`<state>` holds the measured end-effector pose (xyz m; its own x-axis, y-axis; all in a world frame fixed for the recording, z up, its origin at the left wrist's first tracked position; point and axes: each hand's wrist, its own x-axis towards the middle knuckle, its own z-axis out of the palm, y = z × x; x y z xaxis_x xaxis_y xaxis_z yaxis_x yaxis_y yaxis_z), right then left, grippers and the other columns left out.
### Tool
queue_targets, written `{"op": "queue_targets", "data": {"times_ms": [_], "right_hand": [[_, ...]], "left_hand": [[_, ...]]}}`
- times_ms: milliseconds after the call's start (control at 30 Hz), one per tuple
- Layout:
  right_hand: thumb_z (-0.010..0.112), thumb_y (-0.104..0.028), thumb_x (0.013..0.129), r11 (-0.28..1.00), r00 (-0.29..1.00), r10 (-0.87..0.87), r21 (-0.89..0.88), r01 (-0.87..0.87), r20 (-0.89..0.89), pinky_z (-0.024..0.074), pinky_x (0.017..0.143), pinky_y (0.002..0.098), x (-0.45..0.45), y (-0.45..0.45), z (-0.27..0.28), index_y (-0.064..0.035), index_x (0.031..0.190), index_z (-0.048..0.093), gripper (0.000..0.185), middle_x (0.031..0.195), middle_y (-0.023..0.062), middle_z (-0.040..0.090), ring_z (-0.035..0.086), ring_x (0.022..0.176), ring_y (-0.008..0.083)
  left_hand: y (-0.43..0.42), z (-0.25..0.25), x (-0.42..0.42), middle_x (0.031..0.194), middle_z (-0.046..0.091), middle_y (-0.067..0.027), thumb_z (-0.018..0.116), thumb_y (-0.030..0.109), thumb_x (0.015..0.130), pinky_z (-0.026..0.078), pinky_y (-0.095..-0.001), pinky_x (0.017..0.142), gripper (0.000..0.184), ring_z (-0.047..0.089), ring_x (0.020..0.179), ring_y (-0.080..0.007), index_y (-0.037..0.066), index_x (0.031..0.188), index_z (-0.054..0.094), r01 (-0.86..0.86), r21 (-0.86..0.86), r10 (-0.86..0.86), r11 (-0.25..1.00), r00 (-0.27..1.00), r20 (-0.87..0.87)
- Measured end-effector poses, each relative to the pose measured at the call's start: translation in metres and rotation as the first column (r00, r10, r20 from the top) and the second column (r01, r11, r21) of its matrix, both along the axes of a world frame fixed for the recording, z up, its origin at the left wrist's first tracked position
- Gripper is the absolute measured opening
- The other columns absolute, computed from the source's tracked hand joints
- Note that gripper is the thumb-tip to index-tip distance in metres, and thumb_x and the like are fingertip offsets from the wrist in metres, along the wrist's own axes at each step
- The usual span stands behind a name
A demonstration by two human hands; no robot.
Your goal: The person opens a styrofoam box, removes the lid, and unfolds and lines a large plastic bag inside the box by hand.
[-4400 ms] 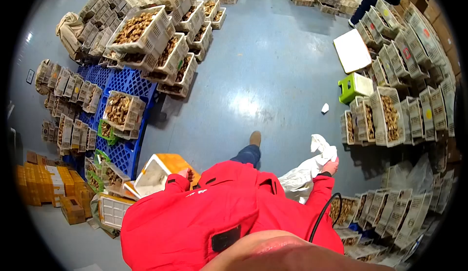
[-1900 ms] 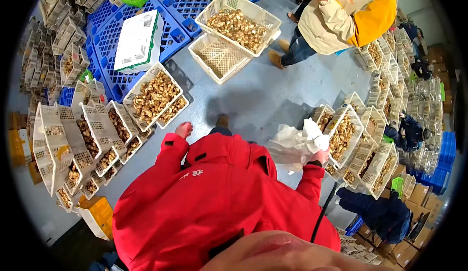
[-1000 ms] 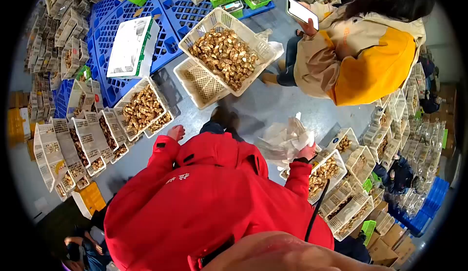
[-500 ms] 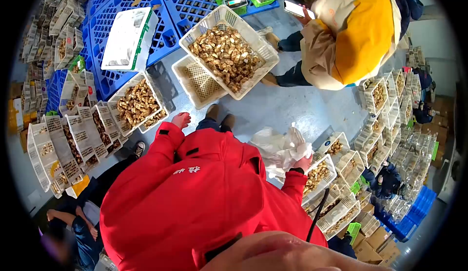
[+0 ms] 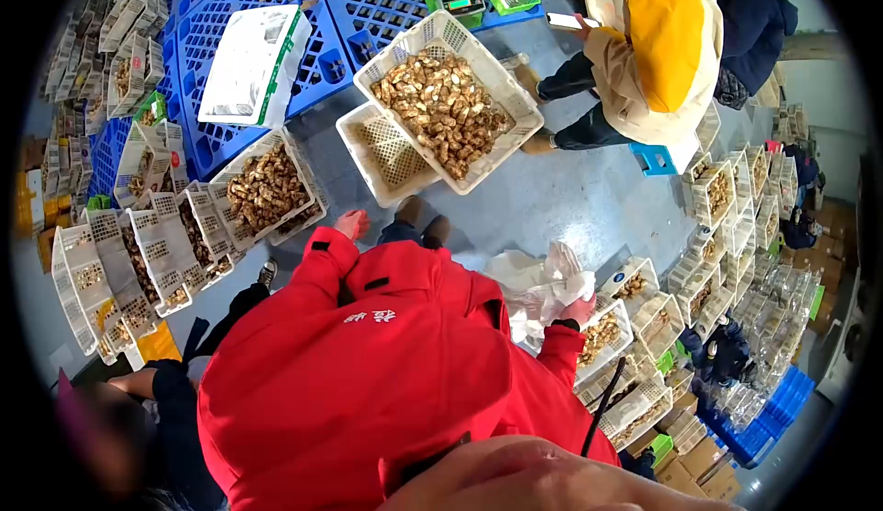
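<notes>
My right hand point(image 5: 579, 310) is closed around a bunch of thin, white translucent plastic bags point(image 5: 538, 283), which hang crumpled beside my red jacket. My left hand point(image 5: 351, 224) is low at my left side with its fingers curled and nothing visible in it. Ahead of it, a large white crate point(image 5: 515, 106) holds a heap of brown and cream pieces that look like mushrooms point(image 5: 446, 111). That crate rests tilted over the edge of a second white crate point(image 5: 372, 163). Left of my left hand stands another crate of similar pieces point(image 5: 267, 189).
A white foam box point(image 5: 248, 65) lies on blue pallets point(image 5: 207, 10). A scale point(image 5: 462, 3) sits by green baskets. One person in a yellow and cream jacket point(image 5: 667, 33) holds a phone point(image 5: 566, 22). Crates line both sides; another person is close at lower left.
My view has shifted slightly. The person in yellow has moved up and left, uncovering a dark-clothed person and a blue stool. My right hand still grips the plastic bags.
</notes>
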<state>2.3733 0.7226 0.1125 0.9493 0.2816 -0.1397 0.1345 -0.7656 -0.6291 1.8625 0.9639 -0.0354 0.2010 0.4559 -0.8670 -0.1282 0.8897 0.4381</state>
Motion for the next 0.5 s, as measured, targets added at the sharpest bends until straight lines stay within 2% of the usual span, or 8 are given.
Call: {"op": "queue_targets", "data": {"times_ms": [100, 133, 233, 333, 500], "right_hand": [[0.063, -0.029, 0.067, 0.970, 0.997, -0.022, -0.241, 0.038, 0.068, 0.0436, 0.072, 0.0348, 0.007, 0.005, -0.005, -0.0019, 0.103, 0.053, 0.047, 0.090, 0.0159, 0.060, 0.057, 0.083, 0.0285], [0.063, -0.029, 0.067, 0.993, 0.996, 0.035, -0.119, -0.026, 0.077, 0.0434, 0.072, 0.0354, 0.006, 0.006, -0.005, -0.0028, 0.103, 0.053, 0.045, 0.090, 0.0163, 0.060, 0.057, 0.082, 0.0298], [0.063, -0.029, 0.067, 0.982, 0.993, 0.048, -0.185, -0.027, 0.108, 0.0431, 0.072, 0.0362, 0.000, 0.019, 0.003, -0.0030, 0.103, 0.053, 0.046, 0.089, 0.0164, 0.060, 0.056, 0.082, 0.0307], [0.063, -0.025, 0.066, 0.979, 0.997, 0.057, -0.197, -0.044, 0.060, 0.0431, 0.074, 0.0348, 0.004, 0.019, -0.005, -0.0047, 0.103, 0.054, 0.043, 0.093, 0.0141, 0.060, 0.057, 0.085, 0.0272], [0.061, -0.021, 0.067, 0.972, 0.995, 0.049, -0.232, -0.028, 0.087, 0.0425, 0.073, 0.0341, -0.007, 0.034, 0.011, -0.0021, 0.101, 0.054, 0.039, 0.092, 0.0146, 0.060, 0.057, 0.084, 0.0272]], "left_hand": [[0.003, -0.003, -0.001, 0.073, 0.055, -0.0010, 0.052, 0.031, 0.079, 0.039, -0.0285, 0.045, 0.019, 0.051, 0.055, -0.0146, 0.013, 0.085, 0.053, -0.008, -0.021, 0.008, 1.000, 0.999, 0.037], [0.003, -0.004, 0.005, 0.073, 0.055, -0.0004, 0.052, 0.030, 0.079, 0.039, -0.0291, 0.045, 0.018, 0.051, 0.055, -0.0147, 0.013, 0.084, 0.053, -0.011, -0.037, 0.005, 0.999, 0.989, -0.147], [0.006, -0.029, -0.015, 0.084, 0.058, -0.0044, 0.049, 0.033, 0.082, 0.043, -0.0303, 0.055, 0.026, 0.055, 0.069, -0.0172, 0.011, 0.095, 0.053, 0.072, 0.009, -0.073, 0.997, 0.983, 0.167], [0.007, -0.013, 0.001, 0.085, 0.058, -0.0051, 0.049, 0.033, 0.082, 0.042, -0.0302, 0.055, 0.027, 0.055, 0.068, -0.0172, 0.010, 0.095, 0.053, 0.062, -0.011, -0.063, 0.998, 0.988, -0.142], [0.010, -0.012, 0.000, 0.085, 0.057, -0.0048, 0.049, 0.032, 0.082, 0.042, -0.0307, 0.054, 0.025, 0.055, 0.067, -0.0176, 0.011, 0.094, 0.053, 0.083, -0.001, -0.083, 0.997, 0.994, -0.076]]}}
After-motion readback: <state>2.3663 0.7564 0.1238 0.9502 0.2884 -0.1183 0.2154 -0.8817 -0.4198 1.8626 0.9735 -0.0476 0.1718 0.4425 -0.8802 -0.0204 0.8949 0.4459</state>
